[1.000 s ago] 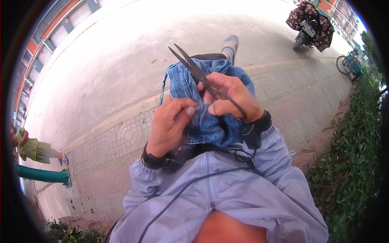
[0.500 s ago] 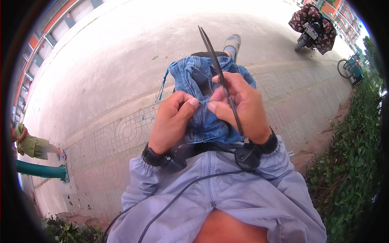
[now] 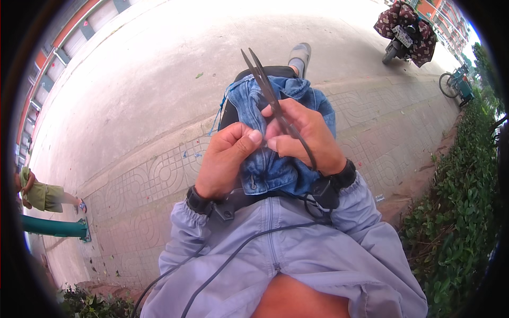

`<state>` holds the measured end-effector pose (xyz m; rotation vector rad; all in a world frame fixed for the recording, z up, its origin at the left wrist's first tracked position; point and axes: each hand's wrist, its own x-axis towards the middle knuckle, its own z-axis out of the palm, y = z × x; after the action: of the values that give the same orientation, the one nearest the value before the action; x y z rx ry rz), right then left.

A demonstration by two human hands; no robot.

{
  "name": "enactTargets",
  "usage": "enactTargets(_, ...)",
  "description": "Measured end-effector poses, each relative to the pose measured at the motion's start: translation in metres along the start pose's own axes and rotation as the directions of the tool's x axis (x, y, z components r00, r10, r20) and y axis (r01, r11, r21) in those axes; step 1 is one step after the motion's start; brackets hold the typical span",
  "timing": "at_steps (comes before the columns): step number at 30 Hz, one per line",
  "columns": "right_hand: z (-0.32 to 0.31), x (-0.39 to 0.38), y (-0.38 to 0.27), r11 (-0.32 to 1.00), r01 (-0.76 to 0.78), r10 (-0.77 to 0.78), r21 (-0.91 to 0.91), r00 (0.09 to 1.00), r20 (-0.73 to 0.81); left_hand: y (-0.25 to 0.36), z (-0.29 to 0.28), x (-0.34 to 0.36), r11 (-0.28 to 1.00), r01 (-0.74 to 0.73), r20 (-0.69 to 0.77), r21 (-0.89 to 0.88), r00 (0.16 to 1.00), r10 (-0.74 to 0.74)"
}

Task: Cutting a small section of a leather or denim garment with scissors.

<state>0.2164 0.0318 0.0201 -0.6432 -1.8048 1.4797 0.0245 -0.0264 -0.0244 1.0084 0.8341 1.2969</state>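
Observation:
A blue denim garment [image 3: 265, 169] lies bunched over my lap, with frayed blue threads [image 3: 220, 111] hanging off its left edge. Dark metal scissors [image 3: 266, 87] are held in my right hand [image 3: 313, 140], the blades slightly apart and pointing away from me, up and to the left. The thumb and forefinger of that hand also come together above the denim. My left hand [image 3: 225, 159] is closed in a pinch just left of it, over the cloth. Whatever lies between the left fingertips is too small to make out.
Black cables [image 3: 233, 244] run from my wrists across my grey jacket [image 3: 238, 265]. A green hedge [image 3: 450, 222] borders the right side. Further off stand a covered scooter [image 3: 405, 37] and a bicycle [image 3: 453, 85]. At the left, a person in green [image 3: 45, 196] is near a green pipe [image 3: 53, 225].
The scissors have tipped further left and lower, and their blades show more of a gap. Both hands stay close together over the denim, which has shifted slightly.

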Motion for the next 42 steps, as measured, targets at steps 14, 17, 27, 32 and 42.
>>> enactTargets(14, -0.013, 0.0, 0.019, 0.962, -0.09, 0.087, 0.257, 0.996, 0.025, -0.006, 0.014, 0.003, 0.95, 0.026, -0.015, -0.311, 0.999, -0.032)
enactTargets(17, -0.012, -0.003, 0.019, 0.967, -0.062, 0.054, 0.246, 0.998, 0.038, -0.008, 0.012, 0.003, 0.952, 0.002, -0.028, -0.307, 1.0, -0.011)
enactTargets(27, -0.043, -0.042, -0.019, 0.657, 0.243, -0.229, -0.714, 0.966, 0.118, 0.0, 0.01, 0.005, 0.942, -0.038, -0.084, -0.333, 0.996, 0.011)
enactTargets(32, -0.05, -0.047, -0.013, 0.392, 0.344, -0.323, -0.853, 0.92, 0.222, -0.001, 0.003, 0.009, 0.946, -0.056, -0.07, -0.319, 0.997, 0.035)
enactTargets(42, -0.053, -0.057, -0.006, 0.217, 0.339, -0.346, -0.916, 0.904, 0.253, 0.003, 0.006, 0.011, 0.944, -0.011, -0.059, -0.328, 0.998, -0.009)
